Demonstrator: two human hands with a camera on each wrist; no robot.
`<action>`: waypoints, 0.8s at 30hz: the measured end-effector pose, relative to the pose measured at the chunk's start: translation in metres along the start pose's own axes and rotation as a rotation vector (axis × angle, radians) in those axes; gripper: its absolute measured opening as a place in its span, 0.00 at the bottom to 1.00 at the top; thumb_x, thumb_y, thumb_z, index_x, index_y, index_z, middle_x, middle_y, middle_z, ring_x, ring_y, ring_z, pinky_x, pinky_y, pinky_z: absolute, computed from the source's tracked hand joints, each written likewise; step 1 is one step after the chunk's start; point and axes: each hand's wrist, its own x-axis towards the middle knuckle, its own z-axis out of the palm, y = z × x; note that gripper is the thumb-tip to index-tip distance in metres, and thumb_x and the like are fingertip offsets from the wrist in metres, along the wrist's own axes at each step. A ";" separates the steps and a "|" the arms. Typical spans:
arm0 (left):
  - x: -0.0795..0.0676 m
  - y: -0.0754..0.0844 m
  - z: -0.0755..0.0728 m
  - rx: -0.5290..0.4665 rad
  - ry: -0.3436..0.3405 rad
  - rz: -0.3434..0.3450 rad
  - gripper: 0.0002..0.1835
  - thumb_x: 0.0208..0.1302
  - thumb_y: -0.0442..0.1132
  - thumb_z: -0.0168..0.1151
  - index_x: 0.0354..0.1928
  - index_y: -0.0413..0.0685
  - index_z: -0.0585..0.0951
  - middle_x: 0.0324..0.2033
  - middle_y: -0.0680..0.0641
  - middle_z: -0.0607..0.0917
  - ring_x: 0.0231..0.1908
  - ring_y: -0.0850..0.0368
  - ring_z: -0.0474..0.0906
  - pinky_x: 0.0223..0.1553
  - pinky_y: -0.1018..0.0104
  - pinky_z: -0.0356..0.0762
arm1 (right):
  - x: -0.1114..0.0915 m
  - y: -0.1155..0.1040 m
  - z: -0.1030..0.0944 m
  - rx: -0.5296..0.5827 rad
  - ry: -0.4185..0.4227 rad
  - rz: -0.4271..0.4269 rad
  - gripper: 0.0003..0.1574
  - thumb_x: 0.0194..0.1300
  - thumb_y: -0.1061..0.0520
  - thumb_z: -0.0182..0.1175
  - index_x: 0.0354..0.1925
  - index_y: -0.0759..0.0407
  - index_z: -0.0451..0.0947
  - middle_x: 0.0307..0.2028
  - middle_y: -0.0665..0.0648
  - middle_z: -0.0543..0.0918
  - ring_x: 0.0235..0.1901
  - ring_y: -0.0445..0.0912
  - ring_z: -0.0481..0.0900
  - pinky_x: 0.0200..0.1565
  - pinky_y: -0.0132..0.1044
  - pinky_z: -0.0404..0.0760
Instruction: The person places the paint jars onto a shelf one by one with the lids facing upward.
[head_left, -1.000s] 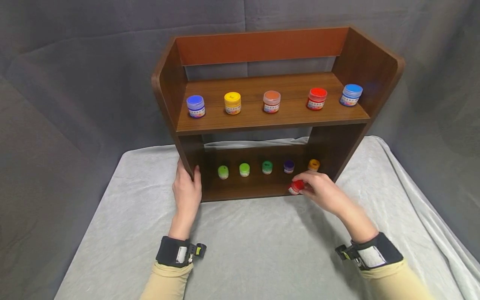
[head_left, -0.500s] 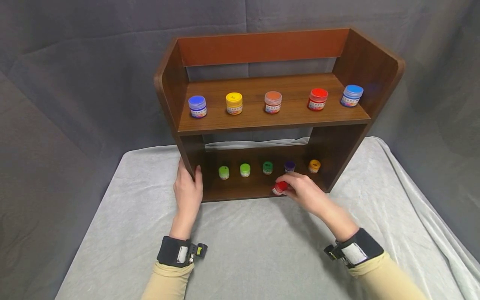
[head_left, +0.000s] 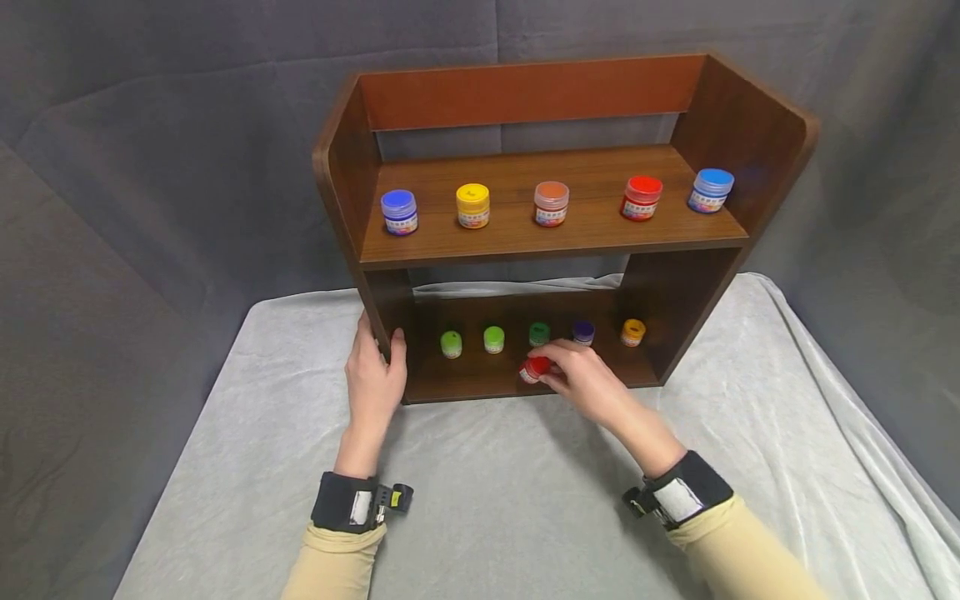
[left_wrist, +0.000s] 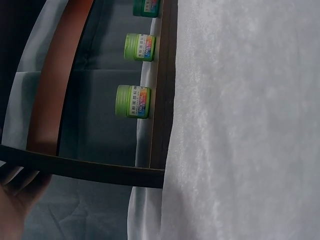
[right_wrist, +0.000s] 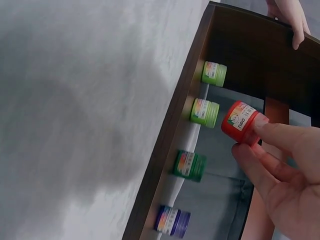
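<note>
A small red paint jar is pinched between the thumb and fingers of my right hand, in front of the lower shelf's row of jars. In the right wrist view, the red paint jar is tilted, its label showing. My left hand grips the left side panel of the brown wooden shelf, thumb at the front edge and fingers on the outer side. Behind the red jar stand two light green jars, a dark green jar, a purple jar and an orange-yellow jar.
Several more jars line the upper board: blue-violet, yellow, brown-orange, red and light blue. The shelf stands on a light grey cloth before a dark grey curtain.
My right hand has carried the red paint jar leftward along the lower shelf's front, from near the orange-yellow jar to in front of the dark green one. My left hand keeps its place.
</note>
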 end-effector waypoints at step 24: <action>0.001 0.003 -0.002 -0.008 -0.006 0.003 0.27 0.68 0.40 0.54 0.67 0.37 0.68 0.49 0.33 0.82 0.48 0.37 0.81 0.45 0.41 0.77 | 0.024 -0.017 0.025 0.055 0.010 0.032 0.22 0.54 0.67 0.69 0.50 0.64 0.82 0.45 0.62 0.86 0.43 0.52 0.84 0.46 0.46 0.83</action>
